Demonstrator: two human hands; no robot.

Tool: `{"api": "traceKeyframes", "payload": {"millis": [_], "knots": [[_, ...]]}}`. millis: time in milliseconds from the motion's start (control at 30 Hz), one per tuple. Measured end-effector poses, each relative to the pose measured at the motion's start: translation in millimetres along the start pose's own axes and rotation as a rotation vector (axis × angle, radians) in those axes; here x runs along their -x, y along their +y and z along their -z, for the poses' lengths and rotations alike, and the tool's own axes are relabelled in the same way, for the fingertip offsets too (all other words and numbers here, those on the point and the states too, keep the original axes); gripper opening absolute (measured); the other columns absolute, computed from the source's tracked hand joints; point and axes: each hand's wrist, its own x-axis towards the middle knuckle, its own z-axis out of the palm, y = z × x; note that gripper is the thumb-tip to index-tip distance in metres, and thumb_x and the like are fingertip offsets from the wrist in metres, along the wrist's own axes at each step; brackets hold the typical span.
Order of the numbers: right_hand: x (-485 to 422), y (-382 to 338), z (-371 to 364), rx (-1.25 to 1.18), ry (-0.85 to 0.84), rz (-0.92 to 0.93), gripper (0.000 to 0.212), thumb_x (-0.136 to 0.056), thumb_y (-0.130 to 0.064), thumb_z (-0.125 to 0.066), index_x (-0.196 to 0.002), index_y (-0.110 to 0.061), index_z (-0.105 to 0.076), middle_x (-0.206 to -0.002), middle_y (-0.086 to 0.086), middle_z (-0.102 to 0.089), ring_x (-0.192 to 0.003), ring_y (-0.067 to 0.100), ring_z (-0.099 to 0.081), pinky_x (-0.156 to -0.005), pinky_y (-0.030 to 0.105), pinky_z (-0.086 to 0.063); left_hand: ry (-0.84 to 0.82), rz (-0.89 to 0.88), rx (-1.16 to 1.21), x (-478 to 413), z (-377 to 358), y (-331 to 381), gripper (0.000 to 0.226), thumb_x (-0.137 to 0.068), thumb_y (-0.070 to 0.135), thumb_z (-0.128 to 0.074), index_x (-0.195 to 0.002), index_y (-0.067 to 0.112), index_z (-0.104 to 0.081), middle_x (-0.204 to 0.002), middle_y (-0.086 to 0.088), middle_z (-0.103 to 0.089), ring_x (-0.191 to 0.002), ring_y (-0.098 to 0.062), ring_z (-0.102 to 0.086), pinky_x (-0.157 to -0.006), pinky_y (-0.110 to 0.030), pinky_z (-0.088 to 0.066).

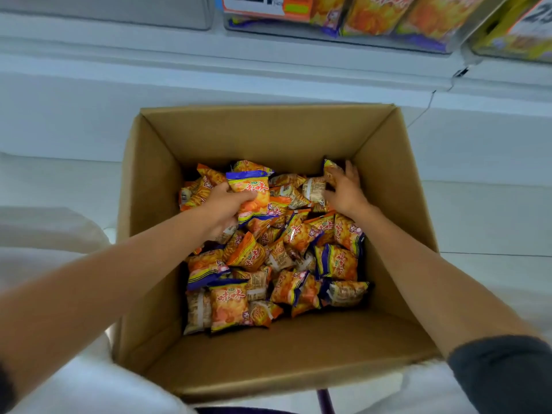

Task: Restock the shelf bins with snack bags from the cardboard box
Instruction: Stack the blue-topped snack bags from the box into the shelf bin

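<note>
Right, we're looking straight down into the open cardboard box [268, 135], which sits on the pale floor [484, 222] in front of the white shelf unit [209, 64]. Its bottom is covered with a loose heap of snack bags [298, 264], orange with purple ends and red lettering. Some lie face up and some show their pale backs.

Both our bare forearms reach in over the near wall. The left grip [222, 210] is at the far left of the heap, and it has one: fingers and thumb are curled round the lower part of an orange bag [249, 189]. That one stands raised above the others, face towards us, purple seam uppermost.

Over on the other side, the right grip [346, 189] is down in the far right corner of the box. Its fingers are spread over a bag [330, 170] that leans by the box wall, with the thumb out beside a pale-backed bag [313, 188]. Whether it has closed on anything, we cannot tell. A dark sleeve [504, 375] covers the right upper arm.

Up at the top, a clear shelf bin [343, 37] holds bags of the same orange kind behind an orange price label [254, 6]. Just beside it on the right, another bin [507, 56] carries yellow packs [495, 31].
</note>
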Motion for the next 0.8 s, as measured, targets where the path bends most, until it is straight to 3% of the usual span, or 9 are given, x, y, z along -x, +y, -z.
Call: {"api": "traceKeyframes", "payload": {"millis": [167,267,367,500,567,633,667,700,800], "knots": [[-3,3,-18,0.101,0.121,0.126,0.059,-0.089,0.004,-0.053,-0.143,-0.019,-0.044,-0.151,0.017,-0.033,-0.134,0.037,-0.035,-0.111,0.041,-0.034,0.019,0.028,-0.014,-4,12,-8,0.040,-0.091,0.013,-0.066,-0.128,0.010,-0.051,-0.116,-0.010,-0.068,-0.096,-0.021,-0.070,-0.075,-0.034,-0.058],[14,-23,-9,-0.323,0.217,0.128,0.051,-0.089,0.001,-0.054,-0.136,-0.018,-0.047,-0.132,0.013,-0.053,-0.116,0.027,-0.053,-0.092,0.033,-0.046,0.070,0.001,-0.019,-4,15,-8,0.037,-0.093,0.015,-0.064,-0.127,0.013,-0.049,-0.118,-0.009,-0.066,-0.093,-0.019,-0.068,-0.075,-0.033,-0.056],[41,-62,9,-1.037,-0.081,-0.039,0.068,-0.088,0.004,-0.057,-0.142,-0.029,-0.033,-0.118,0.009,-0.057,-0.102,0.022,-0.061,-0.079,0.032,-0.054,0.093,-0.023,-0.033,1,13,1,0.039,-0.095,0.018,-0.062,-0.131,0.013,-0.047,-0.122,-0.009,-0.065,-0.096,-0.021,-0.066,-0.093,-0.046,-0.052],[69,-90,13,-1.169,-0.409,0.019,0.066,-0.087,0.004,-0.055,-0.141,-0.029,-0.036,-0.122,0.011,-0.061,-0.108,0.029,-0.063,-0.087,0.040,-0.054,-0.026,-0.017,0.031,20,0,20,0.013,-0.100,0.023,-0.053,-0.110,0.015,-0.056,-0.106,-0.008,-0.068,-0.080,-0.016,-0.067,-0.066,-0.033,-0.052],[78,-97,18,-1.104,-0.371,0.045,0.060,-0.082,-0.003,-0.060,-0.138,-0.019,-0.046,-0.118,0.011,-0.065,-0.103,0.029,-0.064,-0.091,0.042,-0.051,-0.087,-0.034,0.026,35,-7,33,0.034,-0.097,0.048,-0.052,-0.108,0.018,-0.061,-0.103,-0.005,-0.070,-0.085,-0.014,-0.069,-0.071,-0.033,-0.053],[86,-103,30,-1.068,-0.355,0.088,0.056,-0.078,-0.008,-0.064,-0.132,-0.017,-0.054,-0.116,0.011,-0.068,-0.105,0.033,-0.064,-0.097,0.045,-0.050,-0.102,-0.095,-0.084,42,-10,41,0.093,-0.064,0.080,-0.066,-0.129,0.015,-0.051,-0.119,-0.003,-0.066,-0.106,-0.018,-0.065,-0.094,-0.044,-0.051],[90,-107,38,-1.050,-0.366,0.121,0.053,-0.080,-0.007,-0.064,-0.131,-0.017,-0.055,-0.118,0.012,-0.068,-0.110,0.034,-0.063,-0.101,0.047,-0.048,-0.081,-0.154,-0.146,42,-9,43,0.110,-0.051,0.082,-0.073,-0.134,0.017,-0.044,-0.124,-0.003,-0.064,-0.112,-0.021,-0.063,-0.098,-0.048,-0.049],[94,-111,47,-1.029,-0.376,0.147,0.050,-0.082,-0.006,-0.063,-0.131,-0.017,-0.055,-0.118,0.012,-0.068,-0.112,0.034,-0.063,-0.102,0.048,-0.047,-0.073,-0.216,-0.187,47,-10,47,0.105,-0.052,0.076,-0.078,-0.132,0.017,-0.044,-0.123,-0.002,-0.064,-0.112,-0.023,-0.063,-0.097,-0.046,-0.050],[105,-127,83,-1.027,-0.377,0.179,0.046,-0.088,-0.005,-0.061,-0.133,-0.013,-0.052,-0.118,0.011,-0.069,-0.109,0.028,-0.066,-0.103,0.048,-0.047,-0.107,-0.371,-0.260,74,-17,68,0.039,-0.084,0.044,-0.072,-0.115,0.024,-0.058,-0.104,0.001,-0.071,-0.100,-0.020,-0.069,-0.076,-0.030,-0.054]]}}
